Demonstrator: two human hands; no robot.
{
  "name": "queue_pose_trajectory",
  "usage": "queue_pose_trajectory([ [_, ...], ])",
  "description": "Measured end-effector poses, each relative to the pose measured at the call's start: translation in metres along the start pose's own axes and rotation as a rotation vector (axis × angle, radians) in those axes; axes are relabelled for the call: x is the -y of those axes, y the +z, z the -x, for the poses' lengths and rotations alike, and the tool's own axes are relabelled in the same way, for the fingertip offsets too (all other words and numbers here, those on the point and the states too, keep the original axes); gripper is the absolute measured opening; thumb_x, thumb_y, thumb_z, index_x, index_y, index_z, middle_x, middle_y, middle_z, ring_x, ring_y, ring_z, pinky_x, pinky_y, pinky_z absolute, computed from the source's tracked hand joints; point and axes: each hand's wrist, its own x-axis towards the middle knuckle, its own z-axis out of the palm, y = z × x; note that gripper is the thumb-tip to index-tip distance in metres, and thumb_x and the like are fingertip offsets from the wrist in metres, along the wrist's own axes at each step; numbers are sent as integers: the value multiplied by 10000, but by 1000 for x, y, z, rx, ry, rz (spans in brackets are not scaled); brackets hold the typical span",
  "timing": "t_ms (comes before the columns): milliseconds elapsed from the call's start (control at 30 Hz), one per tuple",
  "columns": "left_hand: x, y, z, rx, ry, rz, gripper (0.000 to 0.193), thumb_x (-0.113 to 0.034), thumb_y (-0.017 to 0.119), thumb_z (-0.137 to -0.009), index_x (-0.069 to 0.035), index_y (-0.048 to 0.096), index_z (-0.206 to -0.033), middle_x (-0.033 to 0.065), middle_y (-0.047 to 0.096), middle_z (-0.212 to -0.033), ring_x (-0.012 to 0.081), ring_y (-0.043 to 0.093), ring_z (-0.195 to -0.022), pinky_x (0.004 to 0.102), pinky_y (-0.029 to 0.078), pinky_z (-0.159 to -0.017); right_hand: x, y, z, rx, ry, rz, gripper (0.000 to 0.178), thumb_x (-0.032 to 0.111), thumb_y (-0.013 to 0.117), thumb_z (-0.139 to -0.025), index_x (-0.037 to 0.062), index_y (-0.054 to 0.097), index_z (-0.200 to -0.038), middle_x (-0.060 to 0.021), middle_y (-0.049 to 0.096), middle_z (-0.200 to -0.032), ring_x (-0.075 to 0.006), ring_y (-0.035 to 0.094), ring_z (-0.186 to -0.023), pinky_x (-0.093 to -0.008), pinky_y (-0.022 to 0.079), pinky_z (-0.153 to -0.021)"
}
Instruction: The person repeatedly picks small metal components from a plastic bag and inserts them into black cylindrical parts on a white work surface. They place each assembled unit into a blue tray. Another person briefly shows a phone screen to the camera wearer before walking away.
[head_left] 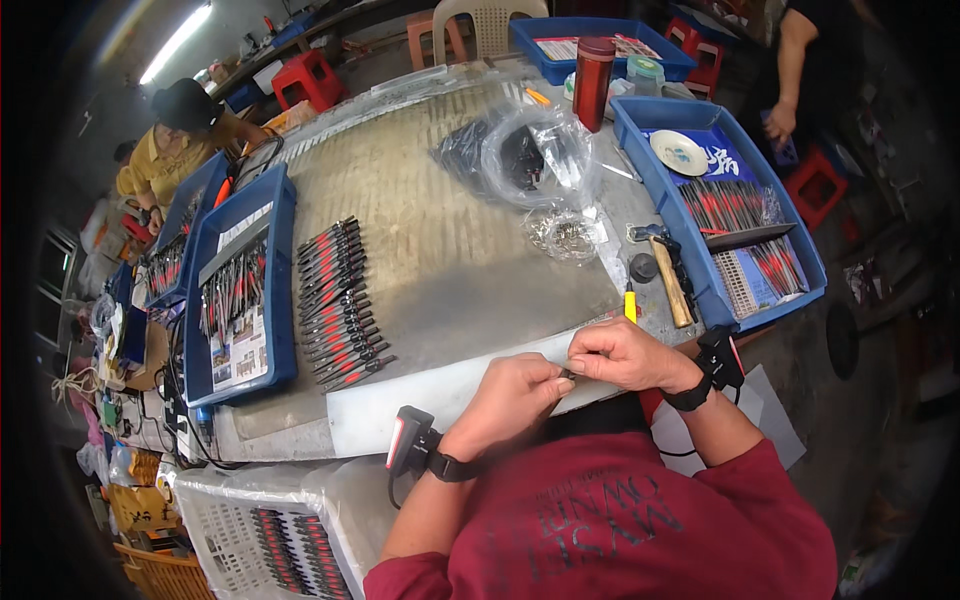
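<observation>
My left hand (pixel 515 397) and my right hand (pixel 625 356) meet fingertip to fingertip over the front edge of the table, in front of my maroon shirt. Both are closed in a pinch around something small and dark that my fingers mostly hide, so its kind cannot be made out. Beyond my left hand, a column of slim black-and-red pen-like tools (pixel 340 300) lies side by side on the worn tabletop (pixel 410 220). Just past my right hand is a tool with a yellow handle (pixel 630 305), and beside that a wooden-handled hammer (pixel 672 280).
Blue bins holding similar tools stand left (pixel 282 290) and right (pixel 770 313). Clear plastic bags (pixel 575 165), a smaller bag of metal parts (pixel 565 236) and a red tumbler (pixel 594 88) sit farther back. A white crate (pixel 215 515) is below left. People (pixel 175 165) are around the table.
</observation>
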Motion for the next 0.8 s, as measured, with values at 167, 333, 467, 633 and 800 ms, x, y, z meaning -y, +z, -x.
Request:
queue_pose_trajectory([
  [167, 6, 1, -4, -22, 24, 104, 178, -158, 656, -851, 16, 645, -883, 109, 563, -686, 191, 529, -603, 322, 435, -578, 0, 5, -1, -85, 24, -28, 175, 148, 602, -852, -8, 596, -773, -109, 542, -626, -159, 510, -568, -320, 408, -543],
  [333, 8, 13, -6, -143, -52, 170, 220, -151, 639, -867, 9, 620, -1017, 127, 592, -756, 234, 556, -634, 324, 446, -590, -2, 13, -3, -280, 99, -28, 158, 125, 593, -847, -8, 594, -763, -103, 528, -603, -142, 501, -558, -313, 409, -535],
  [467, 5, 27, -12, -500, 261, -175, 223, -153, 631, -866, -10, 602, -1035, 139, 602, -788, 297, 580, -635, 355, 456, -574, -6, 22, -5, -407, 221, -143, 167, 116, 591, -849, -17, 584, -748, -67, 516, -579, -85, 480, -578, -290, 408, -533],
  [633, 6, 26, -15, -585, 378, -593, 171, -148, 633, -841, -52, 588, -975, 115, 544, -719, 295, 563, -575, 394, 447, -509, -15, 33, -11, -474, 239, -339, 170, 102, 567, -888, 11, 564, -745, 13, 528, -650, -37, 447, -621, -225, 384, -555],
  [800, 9, 20, -16, -564, 361, -729, 156, -129, 642, -824, -58, 573, -945, 102, 526, -697, 301, 562, -567, 401, 451, -486, -16, 32, -18, -437, 258, -312, 193, 127, 571, -905, 8, 580, -753, 29, 536, -668, -34, 449, -622, -214, 375, -546],
])
